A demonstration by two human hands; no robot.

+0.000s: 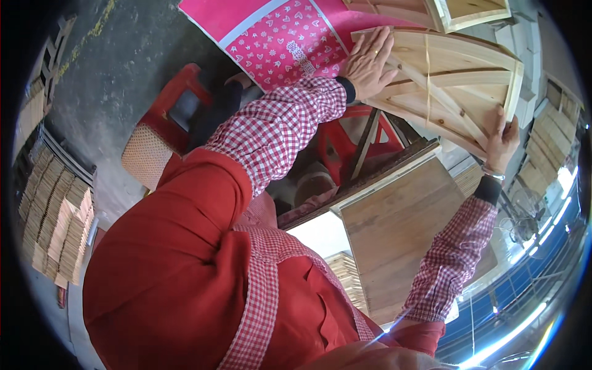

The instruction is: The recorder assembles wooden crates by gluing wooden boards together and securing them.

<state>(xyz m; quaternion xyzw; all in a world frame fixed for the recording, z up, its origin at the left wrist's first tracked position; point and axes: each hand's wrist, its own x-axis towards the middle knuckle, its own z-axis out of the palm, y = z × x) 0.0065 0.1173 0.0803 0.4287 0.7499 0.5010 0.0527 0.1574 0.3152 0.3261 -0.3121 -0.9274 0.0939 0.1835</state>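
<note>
A pale wooden frame (453, 102) with curved side bars and a diagonal brace lies in front of me at the upper right. A thin yellowish band (428, 80) runs across it. My left hand (368, 63) rests on the frame's left end, fingers stretched out and flat. At the frame's right corner, my right hand (502, 143) grips the edge with the thumb on top; the fingertips beneath are hidden. Just beyond lies a second wooden frame (475, 9), cut off by the picture's upper rim. A pink printed sheet (283, 43) spreads left of my left hand.
Below the frame stands a table with a brown wooden board (401, 216). Red plastic stools (179, 98) stand on the grey floor (129, 74). Stacked wooden slats (55, 216) sit at the far left, more wood pieces (549, 145) at the right. A fan (521, 228) is at the right.
</note>
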